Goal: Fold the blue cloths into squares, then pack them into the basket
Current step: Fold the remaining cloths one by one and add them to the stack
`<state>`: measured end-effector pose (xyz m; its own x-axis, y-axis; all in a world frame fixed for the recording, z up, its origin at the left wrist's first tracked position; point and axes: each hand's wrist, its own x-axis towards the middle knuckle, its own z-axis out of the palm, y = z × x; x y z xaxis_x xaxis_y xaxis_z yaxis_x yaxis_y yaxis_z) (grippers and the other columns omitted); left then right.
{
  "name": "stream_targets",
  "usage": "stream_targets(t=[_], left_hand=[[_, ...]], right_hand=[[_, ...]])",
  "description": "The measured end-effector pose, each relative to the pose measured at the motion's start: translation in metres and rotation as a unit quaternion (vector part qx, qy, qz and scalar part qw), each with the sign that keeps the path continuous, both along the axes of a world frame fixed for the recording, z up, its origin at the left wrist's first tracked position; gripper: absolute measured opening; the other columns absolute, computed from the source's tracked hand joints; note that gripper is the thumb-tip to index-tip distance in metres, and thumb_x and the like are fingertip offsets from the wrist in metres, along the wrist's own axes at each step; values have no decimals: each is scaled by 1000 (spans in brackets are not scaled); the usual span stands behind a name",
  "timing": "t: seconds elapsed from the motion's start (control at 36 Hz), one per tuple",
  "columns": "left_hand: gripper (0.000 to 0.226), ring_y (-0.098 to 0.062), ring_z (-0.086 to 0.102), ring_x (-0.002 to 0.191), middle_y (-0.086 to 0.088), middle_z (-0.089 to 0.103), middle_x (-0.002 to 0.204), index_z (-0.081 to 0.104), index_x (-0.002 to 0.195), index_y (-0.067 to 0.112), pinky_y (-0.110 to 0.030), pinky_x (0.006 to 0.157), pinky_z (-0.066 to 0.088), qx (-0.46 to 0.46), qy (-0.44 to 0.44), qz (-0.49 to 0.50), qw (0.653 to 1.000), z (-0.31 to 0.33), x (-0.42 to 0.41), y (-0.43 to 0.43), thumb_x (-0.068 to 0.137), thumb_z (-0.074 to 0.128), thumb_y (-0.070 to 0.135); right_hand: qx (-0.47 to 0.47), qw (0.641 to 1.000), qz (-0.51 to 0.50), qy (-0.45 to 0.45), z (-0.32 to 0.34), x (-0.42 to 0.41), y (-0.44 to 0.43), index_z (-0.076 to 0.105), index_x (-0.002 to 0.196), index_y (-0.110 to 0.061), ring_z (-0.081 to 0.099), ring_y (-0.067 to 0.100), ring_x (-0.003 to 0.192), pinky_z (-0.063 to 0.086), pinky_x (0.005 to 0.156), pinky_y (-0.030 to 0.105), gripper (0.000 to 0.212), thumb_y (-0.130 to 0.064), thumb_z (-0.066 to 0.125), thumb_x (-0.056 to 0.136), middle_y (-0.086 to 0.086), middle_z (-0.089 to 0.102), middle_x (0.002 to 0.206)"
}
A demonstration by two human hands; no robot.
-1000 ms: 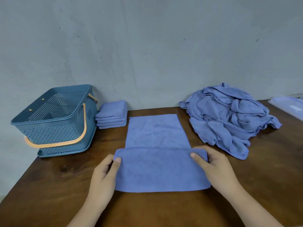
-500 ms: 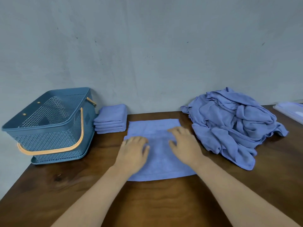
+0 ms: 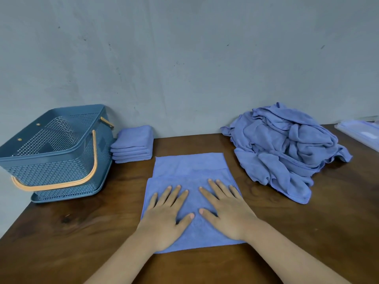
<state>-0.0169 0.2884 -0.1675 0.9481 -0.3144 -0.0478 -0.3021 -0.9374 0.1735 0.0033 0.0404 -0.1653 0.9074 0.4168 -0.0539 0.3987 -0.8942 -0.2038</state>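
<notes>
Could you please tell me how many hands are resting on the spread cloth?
2: the left hand flat on the near-left of the cloth, the right hand flat beside it; none seems hidden.

Left grip (image 3: 164, 219) flat, right grip (image 3: 228, 214) flat, fingers (image 3: 175, 194) spread

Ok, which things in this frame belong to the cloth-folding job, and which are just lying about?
Part of the job:
- half-folded cloth, pressed flat by the left hand and right hand
- stack of folded cloths
- heap of unfolded cloths
- basket

Just lying about:
- pale plastic tray at the far right edge of the view
</notes>
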Motion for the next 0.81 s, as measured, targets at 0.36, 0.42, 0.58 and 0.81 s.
stream_targets(t=[0.36, 0.42, 0.58, 0.81], left_hand=[[75, -1, -24, 157, 28, -22, 169, -8, 164, 50, -38, 130, -9, -20, 4, 3, 1000, 5, -65, -7, 100, 15, 80], [73, 0, 0, 159, 27, 5, 171, 15, 165, 47, -31, 129, 5, -40, -18, 17, 999, 13, -54, -3, 98, 17, 78], [56, -8, 17, 159, 15, 27, 171, 34, 161, 36, -32, 128, 13, -60, -55, 31, 996, 20, 29, 5, 109, 28, 54], [64, -5, -5, 161, 20, 1, 175, 13, 167, 46, -38, 132, -1, -19, 19, 22, 999, 11, 86, 24, 107, 26, 66]], right_hand=[[-6, 1000, 9, 18, 5, -66, -2, -12, 165, -46, -31, 11, 156, -6, 131, 46, 73, -76, 13, 103, -13, -29, 171], [6, 1000, 9, 3, 10, -59, 0, 5, 167, -43, -16, 14, 161, 0, 131, 42, 72, -74, 19, 103, -12, -13, 175], [45, 996, 12, -73, 22, 6, 9, 35, 162, -38, 13, 13, 161, 11, 130, 43, 61, -62, 32, 106, -9, 22, 173], [26, 1000, 10, 5, 5, 73, -10, 17, 164, -50, -6, 5, 161, 1, 131, 45, 68, -76, 26, 102, -17, 2, 176]])
